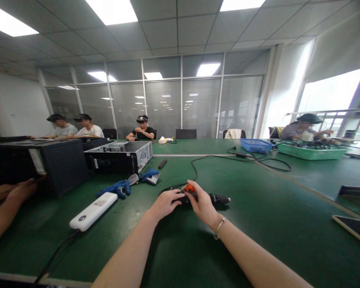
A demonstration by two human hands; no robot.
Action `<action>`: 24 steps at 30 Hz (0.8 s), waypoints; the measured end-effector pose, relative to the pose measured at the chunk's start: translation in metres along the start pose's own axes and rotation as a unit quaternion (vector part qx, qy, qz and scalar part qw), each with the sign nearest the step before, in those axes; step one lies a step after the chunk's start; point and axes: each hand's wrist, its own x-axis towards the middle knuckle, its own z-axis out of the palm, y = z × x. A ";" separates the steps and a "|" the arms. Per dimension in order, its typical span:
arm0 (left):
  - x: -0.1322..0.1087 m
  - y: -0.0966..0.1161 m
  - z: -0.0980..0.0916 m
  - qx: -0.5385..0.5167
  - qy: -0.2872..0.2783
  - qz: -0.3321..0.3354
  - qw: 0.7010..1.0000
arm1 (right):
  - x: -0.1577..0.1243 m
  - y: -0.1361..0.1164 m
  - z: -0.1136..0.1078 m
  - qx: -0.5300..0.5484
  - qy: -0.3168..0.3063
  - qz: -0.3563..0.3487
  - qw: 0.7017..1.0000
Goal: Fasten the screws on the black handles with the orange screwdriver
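Note:
A black corded electric screwdriver (219, 199) lies crosswise on the green table, its metal tip to the right. My left hand (167, 205) has its fingers bent over the rear of the tool and closed against it. Between the thumb and fingers of my right hand (203, 202) is a small orange piece with dark markings (190, 187), held just above the tool's body; its exact kind I cannot make out. The fingers of both hands nearly meet and hide the middle of the screwdriver.
Blue-and-white gloves (115, 189) and a white power strip (93, 212) lie to the left. Beyond them stand an open computer case (117, 160) and a black case (67, 166), touched by another person's hands (21, 192). A black cable (210, 157) runs toward blue (256, 147) and green baskets (312, 153).

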 end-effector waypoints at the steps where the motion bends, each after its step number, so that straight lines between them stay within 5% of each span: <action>1: 0.000 0.002 0.000 -0.009 0.003 0.002 1.000 | 0.002 -0.004 0.000 -0.002 -0.022 -0.014 1.000; 4: 0.001 0.004 -0.001 -0.024 0.007 -0.001 1.000 | 0.007 -0.012 0.001 -0.014 -0.053 -0.043 0.998; 11: 0.000 -0.007 0.006 0.022 0.001 -0.018 1.000 | 0.013 0.002 -0.002 -0.088 0.039 0.056 0.994; 17: 0.000 -0.007 0.005 0.027 -0.002 -0.020 0.999 | 0.020 0.005 -0.005 -0.018 -0.030 0.025 0.999; 24: 0.000 -0.004 0.004 0.007 0.006 -0.016 1.000 | 0.040 -0.005 -0.003 -0.136 -0.072 0.012 0.988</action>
